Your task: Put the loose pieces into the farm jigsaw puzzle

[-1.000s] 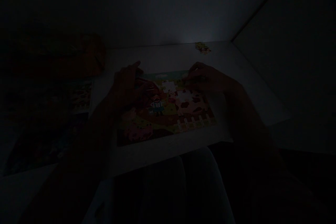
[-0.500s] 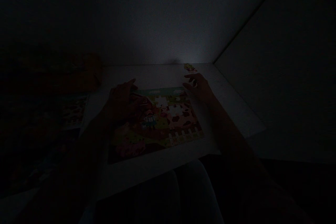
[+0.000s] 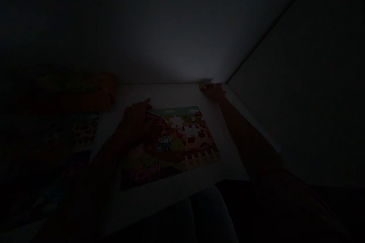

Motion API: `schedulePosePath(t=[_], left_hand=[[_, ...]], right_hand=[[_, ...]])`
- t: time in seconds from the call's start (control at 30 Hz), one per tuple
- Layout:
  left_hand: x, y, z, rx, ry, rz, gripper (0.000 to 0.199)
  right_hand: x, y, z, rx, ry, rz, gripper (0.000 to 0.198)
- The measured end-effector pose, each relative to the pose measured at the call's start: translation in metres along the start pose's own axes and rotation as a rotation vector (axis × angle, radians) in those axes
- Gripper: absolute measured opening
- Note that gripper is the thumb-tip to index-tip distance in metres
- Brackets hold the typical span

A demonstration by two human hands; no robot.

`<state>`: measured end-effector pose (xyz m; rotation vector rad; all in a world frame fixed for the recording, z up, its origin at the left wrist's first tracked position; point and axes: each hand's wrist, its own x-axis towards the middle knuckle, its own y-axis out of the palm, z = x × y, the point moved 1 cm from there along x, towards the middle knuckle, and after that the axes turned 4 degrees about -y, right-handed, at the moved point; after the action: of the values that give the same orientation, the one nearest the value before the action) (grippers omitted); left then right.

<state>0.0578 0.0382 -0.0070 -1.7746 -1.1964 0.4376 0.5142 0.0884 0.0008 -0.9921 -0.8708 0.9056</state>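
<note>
Dimly lit, the puzzle (image 3: 173, 155) lies at the centre of the frame on the pale counter (image 3: 182, 186), with white gaps in its upper middle and over the cow's back. At centre left, the left hand (image 3: 136, 120) rests over the puzzle's upper left corner, its thumb spread away from the forefinger and nothing visible in its grasp. Well apart from it, right of centre, the right hand (image 3: 216, 93) reaches the small pile of pieces (image 3: 203, 87) near the wall (image 3: 176, 45); it is too dark to tell whether its fingers are pinched on one. An orange box (image 3: 107, 93) sits at the left, above a printed sheet (image 3: 85, 133). Trousered legs (image 3: 212, 209) show at the bottom centre.
</note>
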Motion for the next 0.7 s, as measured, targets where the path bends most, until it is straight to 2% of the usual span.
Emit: schedulePosePath(t=[0.13, 0.2, 0.3, 0.43, 0.53, 0.63, 0.7], left_hand=[[-0.002, 0.002, 0.001, 0.032, 0.006, -0.004, 0.084], [-0.002, 0.003, 0.001, 0.041, 0.012, -0.008, 0.085], [-0.002, 0.004, 0.0, 0.043, 0.012, -0.017, 0.083], [-0.002, 0.003, 0.0, 0.041, 0.003, -0.018, 0.082], [-0.002, 0.004, 0.002, 0.032, 0.017, -0.028, 0.082], [-0.001, 0.005, 0.004, 0.026, 0.012, -0.022, 0.082], [0.001, 0.006, 0.003, 0.023, -0.001, -0.009, 0.081]], right_hand=[[0.002, 0.001, 0.002, 0.031, 0.021, -0.038, 0.052], [0.0, 0.0, 0.002, 0.066, 0.018, -0.058, 0.054], [-0.002, 0.0, 0.003, 0.126, 0.0, -0.048, 0.068], [-0.001, 0.003, 0.006, 0.12, -0.014, -0.022, 0.051], [-0.001, 0.004, 0.01, 0.091, -0.027, -0.047, 0.047], [-0.007, -0.01, 0.012, 0.078, -0.164, -0.171, 0.046], [-0.017, -0.036, 0.015, 0.093, -0.337, -0.287, 0.044]])
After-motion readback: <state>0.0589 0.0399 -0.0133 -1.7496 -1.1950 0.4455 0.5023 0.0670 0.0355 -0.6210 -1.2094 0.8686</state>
